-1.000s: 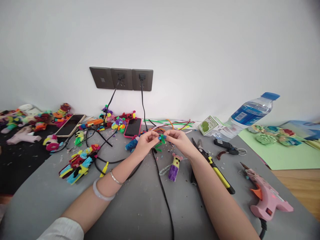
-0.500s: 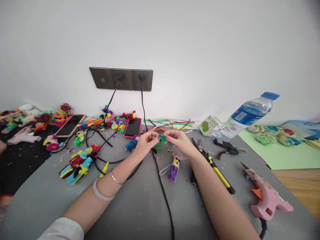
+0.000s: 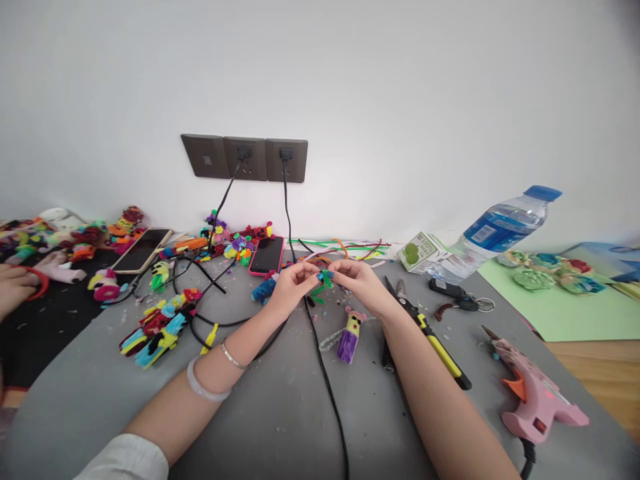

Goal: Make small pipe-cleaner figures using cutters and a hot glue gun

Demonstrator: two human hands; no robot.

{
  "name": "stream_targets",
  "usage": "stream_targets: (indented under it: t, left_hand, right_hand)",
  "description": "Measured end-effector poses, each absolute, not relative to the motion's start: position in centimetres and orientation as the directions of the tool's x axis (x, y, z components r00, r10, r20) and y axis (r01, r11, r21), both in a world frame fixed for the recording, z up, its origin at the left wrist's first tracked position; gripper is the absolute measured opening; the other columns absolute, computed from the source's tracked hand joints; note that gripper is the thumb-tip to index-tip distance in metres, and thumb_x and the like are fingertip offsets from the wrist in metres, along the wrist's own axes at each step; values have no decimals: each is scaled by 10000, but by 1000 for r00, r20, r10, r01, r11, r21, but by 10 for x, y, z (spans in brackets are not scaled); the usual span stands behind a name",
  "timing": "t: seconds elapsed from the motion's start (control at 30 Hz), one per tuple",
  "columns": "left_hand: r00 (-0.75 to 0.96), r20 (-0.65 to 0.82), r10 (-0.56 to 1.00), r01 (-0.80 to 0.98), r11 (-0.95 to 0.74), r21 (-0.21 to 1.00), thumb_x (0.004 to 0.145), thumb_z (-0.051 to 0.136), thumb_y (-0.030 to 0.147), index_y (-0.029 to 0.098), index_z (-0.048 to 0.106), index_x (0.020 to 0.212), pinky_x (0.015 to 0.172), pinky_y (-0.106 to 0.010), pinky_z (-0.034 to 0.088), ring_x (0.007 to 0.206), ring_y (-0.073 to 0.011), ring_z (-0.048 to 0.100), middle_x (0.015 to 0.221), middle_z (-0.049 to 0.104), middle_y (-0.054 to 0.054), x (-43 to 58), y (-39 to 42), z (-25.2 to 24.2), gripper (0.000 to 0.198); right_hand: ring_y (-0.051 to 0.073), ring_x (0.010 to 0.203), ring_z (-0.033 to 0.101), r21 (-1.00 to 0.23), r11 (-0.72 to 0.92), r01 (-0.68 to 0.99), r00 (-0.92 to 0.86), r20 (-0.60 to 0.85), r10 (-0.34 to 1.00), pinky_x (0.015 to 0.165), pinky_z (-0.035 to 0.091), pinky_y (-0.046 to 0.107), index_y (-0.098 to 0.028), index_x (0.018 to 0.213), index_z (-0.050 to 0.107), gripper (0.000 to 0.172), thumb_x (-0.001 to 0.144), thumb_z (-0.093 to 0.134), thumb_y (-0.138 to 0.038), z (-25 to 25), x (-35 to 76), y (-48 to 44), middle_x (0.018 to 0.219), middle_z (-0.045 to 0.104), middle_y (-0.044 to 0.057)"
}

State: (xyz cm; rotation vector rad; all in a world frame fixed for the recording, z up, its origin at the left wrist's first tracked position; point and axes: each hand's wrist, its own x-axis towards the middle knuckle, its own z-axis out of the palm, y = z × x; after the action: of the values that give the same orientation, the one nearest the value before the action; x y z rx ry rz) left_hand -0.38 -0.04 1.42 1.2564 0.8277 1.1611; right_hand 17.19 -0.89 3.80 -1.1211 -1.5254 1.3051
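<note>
My left hand (image 3: 297,279) and my right hand (image 3: 353,276) meet over the middle of the grey table, pinching a small blue and green pipe-cleaner piece (image 3: 327,277) between the fingertips. Its finer shape is too small to make out. Just below my right wrist, a purple and yellow pipe-cleaner doll (image 3: 349,335) with pink ears lies on the table, with thin silvery strands beside it. Partly behind my left hand is a blue fuzzy piece (image 3: 264,289). Black and yellow pliers (image 3: 440,347) lie alongside my right forearm.
A pink glue gun (image 3: 537,400), keys (image 3: 467,301), a tilted water bottle (image 3: 500,230) and a juice carton (image 3: 418,253) are on the right. Black cables (image 3: 325,373) cross the table. Pipe-cleaner figures (image 3: 157,327) and phones (image 3: 267,255) lie left. Another person's hand (image 3: 15,288) holds red-handled scissors (image 3: 43,283).
At the far left, another person's hand has come further into view with red-handled scissors. My hands stay almost in place, still pinching the small piece.
</note>
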Motion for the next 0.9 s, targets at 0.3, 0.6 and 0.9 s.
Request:
stream_targets:
  t: [0.3,0.6,0.9]
  left_hand:
    - [285,161,945,-169,-116,979,701,736,405,153,638,762,575,-221,380,626,-110,501,686,596,3,-6,2,10,277]
    - [209,117,971,-185,-78,980,673,750,420,156,631,749,549,-211,339,592,-95,453,654,568,13,-5,0,14,299]
    - [173,108,979,-201,-73,977,668,758,426,158,639,750,535,-212,322,567,-87,433,628,553,19,-5,1,14,304]
  right_hand:
    - [116,593,402,-992,73,102,-277,42,960,552,286,253,-176,742,610,315,756,691,-481,40,169,-10,655,526,-14]
    - [113,579,397,-994,57,93,-231,34,972,533,285,250,-179,773,623,346,749,692,-518,42,170,-10,679,567,2]
    - [132,616,441,-991,73,112,-233,45,971,566,313,260,-182,764,628,361,730,694,-535,43,168,-11,694,585,12]
